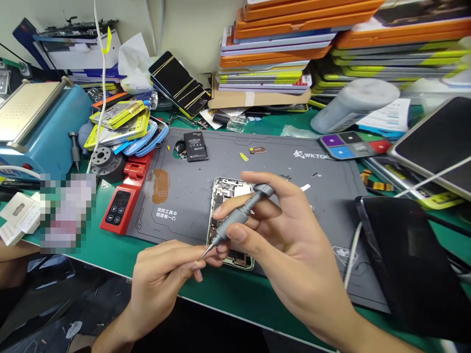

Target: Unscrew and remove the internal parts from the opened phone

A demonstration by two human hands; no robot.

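Observation:
My right hand (294, 240) is closed around a grey precision screwdriver (238, 215), with the index finger on its end cap. The driver slants down to the left. Its thin tip meets the pinched fingers of my left hand (162, 279); whatever small thing they may hold is hidden. Beneath both hands lies an opened phone (228, 188) with its inner parts exposed, partly covered by my fingers. It rests on a dark grey work mat (191, 196). A black phone battery (196, 146) lies toward the back of the mat.
At left stand a red device with buttons (119, 208), a blue machine (55, 132) and a round grey bit holder (106, 163). Orange and yellow boxes (275, 59) are stacked behind. A dark phone or tablet (405, 260) and a white cable lie at right. Someone else's arm (14, 264) shows at far left.

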